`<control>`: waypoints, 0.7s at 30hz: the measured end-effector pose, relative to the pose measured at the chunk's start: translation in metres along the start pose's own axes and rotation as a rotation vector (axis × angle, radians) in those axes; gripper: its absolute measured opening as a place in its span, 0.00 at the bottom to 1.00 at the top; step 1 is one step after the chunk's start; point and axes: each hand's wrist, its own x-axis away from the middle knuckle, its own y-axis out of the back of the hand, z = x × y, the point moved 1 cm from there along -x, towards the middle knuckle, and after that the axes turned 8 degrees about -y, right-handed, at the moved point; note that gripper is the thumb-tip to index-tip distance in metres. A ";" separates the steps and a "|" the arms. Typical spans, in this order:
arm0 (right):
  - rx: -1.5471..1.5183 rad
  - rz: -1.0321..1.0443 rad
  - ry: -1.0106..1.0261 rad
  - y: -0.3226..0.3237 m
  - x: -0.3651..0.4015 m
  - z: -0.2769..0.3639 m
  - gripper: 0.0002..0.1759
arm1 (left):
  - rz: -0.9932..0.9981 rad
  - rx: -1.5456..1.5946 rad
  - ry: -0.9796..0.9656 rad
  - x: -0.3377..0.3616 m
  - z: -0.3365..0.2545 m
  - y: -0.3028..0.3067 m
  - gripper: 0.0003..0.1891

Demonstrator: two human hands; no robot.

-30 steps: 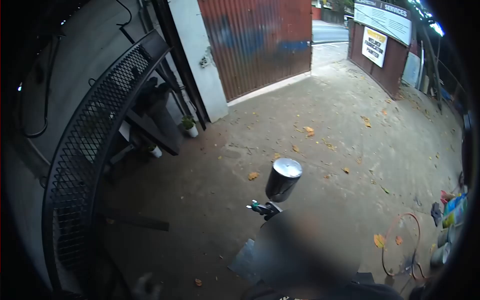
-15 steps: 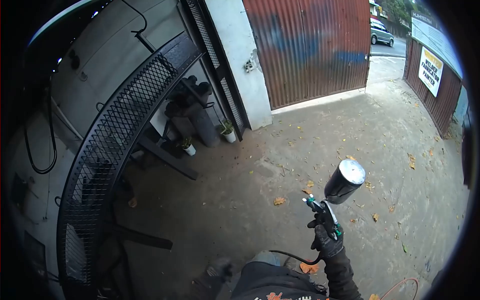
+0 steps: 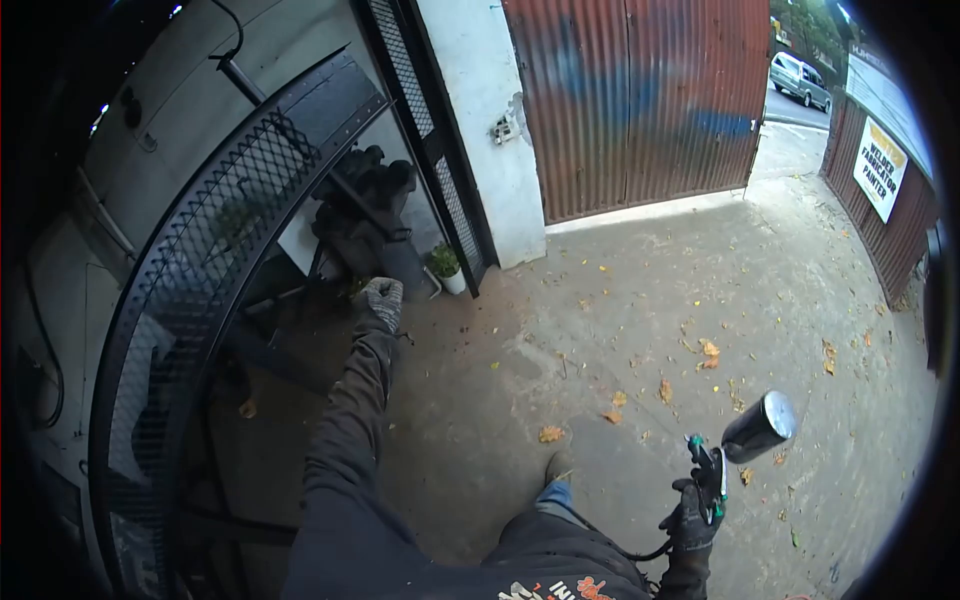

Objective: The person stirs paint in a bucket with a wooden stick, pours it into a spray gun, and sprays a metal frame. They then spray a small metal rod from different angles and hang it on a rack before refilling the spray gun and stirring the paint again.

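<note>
My right hand [image 3: 688,520], in a dark glove, grips a paint spray gun [image 3: 712,475] low on the right. Its dark cup [image 3: 757,430] with a silvery end tilts up to the right, and a black hose [image 3: 635,553] trails from the grip. My left hand [image 3: 380,302], in a grey patterned glove, is stretched forward, fingers curled closed; whether anything is inside them is hidden. Left of that arm stands a curved black metal frame with mesh panels [image 3: 205,240]. In this view the left hand appears apart from the frame's edge.
Dark metal legs [image 3: 270,360] stick out below the frame. A potted plant [image 3: 450,270] stands by the white pillar [image 3: 470,120]. Dry leaves [image 3: 550,434] lie on the concrete floor. Behind are a rusty corrugated gate [image 3: 640,110] and a van [image 3: 800,80] on the road.
My left arm has come into view, reaching forward beside the mesh frame. The spray gun in my right hand has shifted lower and to the right in view. The view has turned somewhat.
</note>
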 end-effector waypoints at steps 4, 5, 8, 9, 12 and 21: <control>-0.017 -0.151 -0.037 -0.013 -0.064 -0.026 0.24 | -0.005 -0.231 -0.015 -0.075 0.067 -0.061 0.16; -0.023 -0.195 -0.027 -0.021 -0.077 -0.028 0.23 | 0.045 -0.362 0.016 -0.085 0.057 -0.065 0.16; -0.018 -0.281 -0.025 -0.046 -0.106 -0.022 0.22 | 0.179 -0.443 0.060 -0.106 0.070 -0.087 0.20; -0.025 -0.287 -0.041 -0.055 -0.113 -0.017 0.23 | 0.225 -0.419 0.069 -0.110 0.074 -0.094 0.22; -0.031 -0.263 -0.028 -0.082 -0.135 -0.009 0.32 | 0.314 -0.549 0.161 -0.121 0.055 -0.100 0.20; 0.051 -0.110 -0.094 -0.145 -0.182 0.010 0.30 | -0.056 -0.156 0.081 -0.109 0.062 -0.080 0.13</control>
